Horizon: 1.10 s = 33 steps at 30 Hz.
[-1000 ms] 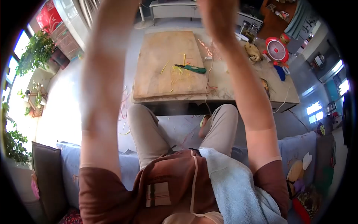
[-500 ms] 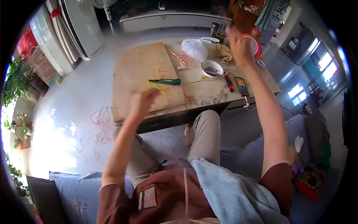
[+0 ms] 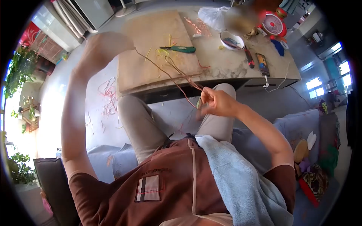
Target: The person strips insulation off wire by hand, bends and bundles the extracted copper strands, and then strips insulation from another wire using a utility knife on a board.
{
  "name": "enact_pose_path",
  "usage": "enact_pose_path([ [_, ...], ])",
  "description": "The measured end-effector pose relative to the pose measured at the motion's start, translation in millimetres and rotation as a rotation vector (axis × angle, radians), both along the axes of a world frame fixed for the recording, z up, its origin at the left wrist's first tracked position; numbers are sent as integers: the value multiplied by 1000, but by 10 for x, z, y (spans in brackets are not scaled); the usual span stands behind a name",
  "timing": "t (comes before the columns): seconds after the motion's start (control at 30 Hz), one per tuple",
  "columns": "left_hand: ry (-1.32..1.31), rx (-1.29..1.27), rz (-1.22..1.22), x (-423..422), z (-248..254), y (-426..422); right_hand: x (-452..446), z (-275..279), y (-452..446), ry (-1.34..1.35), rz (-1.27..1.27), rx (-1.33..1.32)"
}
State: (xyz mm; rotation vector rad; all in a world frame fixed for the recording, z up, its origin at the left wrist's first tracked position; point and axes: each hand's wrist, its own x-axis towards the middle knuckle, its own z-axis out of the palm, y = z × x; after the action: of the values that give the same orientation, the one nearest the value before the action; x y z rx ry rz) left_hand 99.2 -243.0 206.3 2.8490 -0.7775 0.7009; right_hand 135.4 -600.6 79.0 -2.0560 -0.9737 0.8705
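Observation:
A thin brown-red wire (image 3: pixel 166 72) stretches between my hands above the table's front edge and my knees. My left hand (image 3: pixel 107 49), raised at the left and blurred, is closed at the wire's far end. My right hand (image 3: pixel 218 103) is closed around the wire near my right knee; a loop of it sticks out toward the board. On the wooden board (image 3: pixel 151 30) lies a green utility knife (image 3: pixel 183 49) with its blade pointing left. Yellow strips (image 3: pixel 149 54) are scattered around the knife.
A white bowl (image 3: pixel 241 48) with small items, a red-and-black tool (image 3: pixel 249 58) and a phone (image 3: pixel 263 64) on a cable lie at the right. Behind are a white plastic bag (image 3: pixel 212 18), copper strands (image 3: pixel 193 25) and a red fan (image 3: pixel 273 24). Wire scraps (image 3: pixel 109 98) litter the floor.
My right hand has come down from the table's far right to near my knee. My left hand has moved up and left. The wire now spans clearly between both hands.

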Motion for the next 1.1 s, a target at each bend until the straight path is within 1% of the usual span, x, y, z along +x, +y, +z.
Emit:
enact_pose_path([
  [0.03, 40, 23, -30, 0, 36, -16, -161, 202, 40, -40, 13, -95],
  [0.07, 76, 45, -61, -3, 72, -45, -216, 139, 27, -64, 17, -82],
  [0.1, 151, 8, -6, -18, 87, -107, -261, 48, 9, -88, 18, -69],
  [0.2, 141, 197, 61, 22, 150, -221, -268, -166, 13, -149, -33, -82],
  [0.23, 46, 242, 26, 19, 163, -235, -237, -207, 32, -178, -60, -88],
  [0.3, -161, 350, -55, 39, 224, -263, -170, -265, 76, -143, -88, -11],
  [0.33, -125, 260, 66, -1, 190, -293, -133, -299, 89, -128, -105, 27],
  [0.4, -517, 233, 18, -94, 87, -453, -115, -451, 167, 3, -140, 183],
  [0.43, -583, -33, 175, -225, -85, -547, -117, -489, 218, 71, -152, 263],
  [0.47, -680, -259, 280, -301, -316, -564, -139, -446, 261, 178, -207, 269],
  [0.5, -562, -694, 351, -336, -583, -648, -168, -369, 309, 285, -262, 280],
  [0.53, -238, -907, 478, -355, -1016, -571, -193, -330, 352, 396, -317, 290],
  [0.57, 259, -1680, 150, -441, -1074, -876, -190, -432, 388, 369, -272, 408],
  [0.6, 423, -1776, 63, -406, -1413, -1010, -224, -431, 436, 404, -266, 379],
  [0.63, 540, -1776, 4, -338, -1555, -1195, -264, -414, 500, 434, -249, 340],
  [0.67, 589, -1813, -49, -244, -1509, -1378, -307, -395, 561, 461, -230, 297],
  [0.73, 540, -1962, -64, -120, -1260, -1615, -429, -529, 678, 439, -219, 297],
  [0.8, 577, -1884, 23, -14, -1338, -1582, -520, -660, 740, 429, -259, 354],
  [0.87, 471, -1832, 208, -15, -1376, -1696, -505, -743, 773, 266, -301, 224],
  [0.93, 283, -1678, 325, 25, -1712, -1731, -529, -902, 794, 312, -345, 198],
  [1.0, 251, -1706, 399, 45, -2147, -1704, -560, -1283, 830, 256, -323, 131],
  [1.03, 221, -1722, 432, 73, -2243, -1683, -577, -1456, 860, 198, -310, 104],
  [1.1, 238, -1810, 382, 40, -2267, -1671, -527, -1521, 872, 118, -235, 38],
])
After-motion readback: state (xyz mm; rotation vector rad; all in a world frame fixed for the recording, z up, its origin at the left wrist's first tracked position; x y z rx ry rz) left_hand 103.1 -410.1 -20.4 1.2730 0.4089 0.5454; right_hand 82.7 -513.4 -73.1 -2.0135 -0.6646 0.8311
